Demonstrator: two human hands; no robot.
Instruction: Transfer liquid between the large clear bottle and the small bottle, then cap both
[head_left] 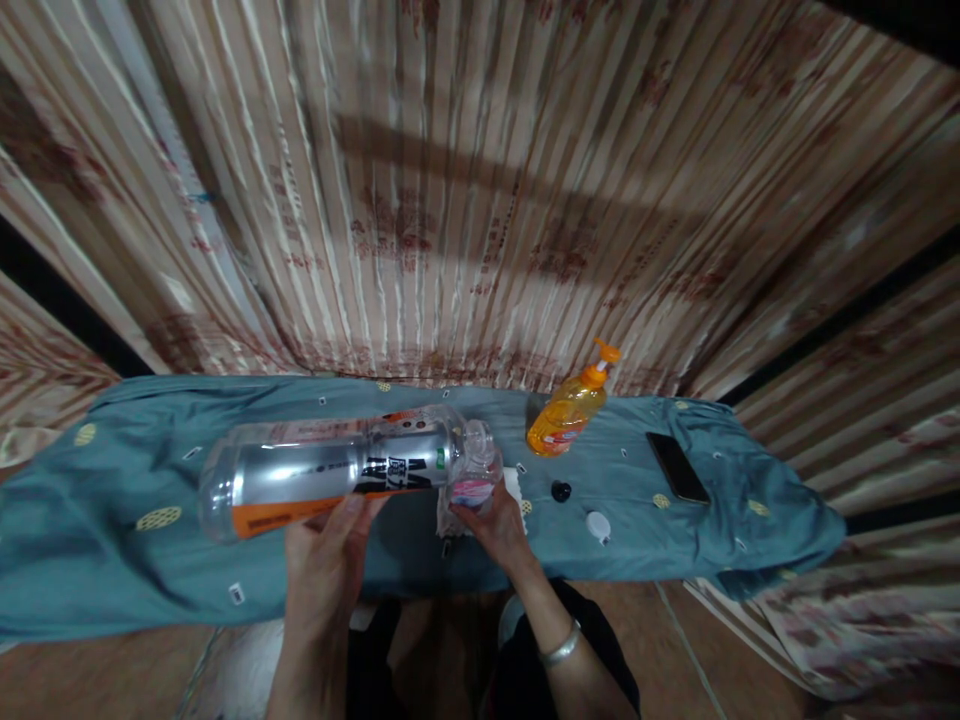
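Note:
A large clear plastic bottle (300,470) with a silver, black and orange label lies nearly level in the air, its bottom toward the left. My left hand (334,535) grips it from below, fingers mostly hidden behind it. In my right hand (491,520) is a small clear bottle (474,470) with a pink label. The large bottle's neck end meets the small bottle near its mouth; whether they touch I cannot tell. Under the small bottle a white cloth (452,522) lies on the table cover.
A pump bottle (566,415) of orange liquid stands at the back. Right of my hands lie a black cap (560,491), a white round lid (598,526) and a phone (677,467). The table has a teal cloth (150,460); a striped curtain (450,200) hangs close behind.

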